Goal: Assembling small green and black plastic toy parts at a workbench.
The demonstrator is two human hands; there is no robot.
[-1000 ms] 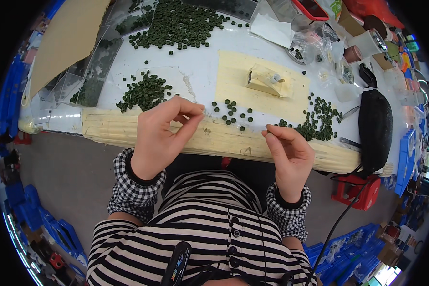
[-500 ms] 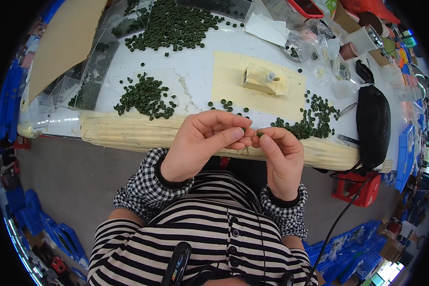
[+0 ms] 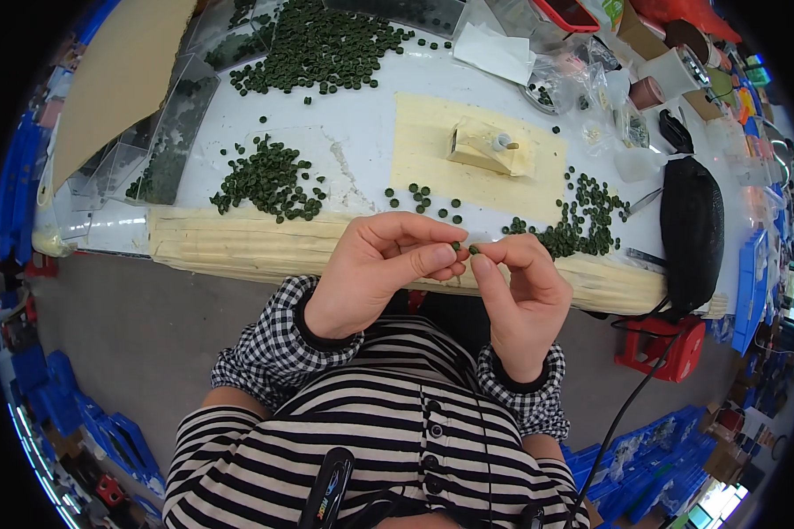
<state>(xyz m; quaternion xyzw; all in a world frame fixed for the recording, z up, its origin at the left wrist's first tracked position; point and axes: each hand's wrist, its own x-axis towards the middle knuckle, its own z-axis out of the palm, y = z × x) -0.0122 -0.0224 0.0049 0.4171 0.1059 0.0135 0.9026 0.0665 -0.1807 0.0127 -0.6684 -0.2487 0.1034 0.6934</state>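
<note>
Both hands are raised together just in front of the near edge of the white worktop, fingertips almost meeting. The left hand has its fingers closed in a pinch on a small dark green round bead, thumb pressed beneath it. The right hand likewise pinches a second small green bead between thumb and forefinger. The two beads sit just beside each other; whether they touch cannot be told.

On the worktop behind the hands lies a pale yellow rectangular mat carrying a small cream-coloured block fixture. Loose piles of green beads lie to the left, to the right and at the far side. A black oblong pouch lies at the right end. The near edge is wrapped in cream tape.
</note>
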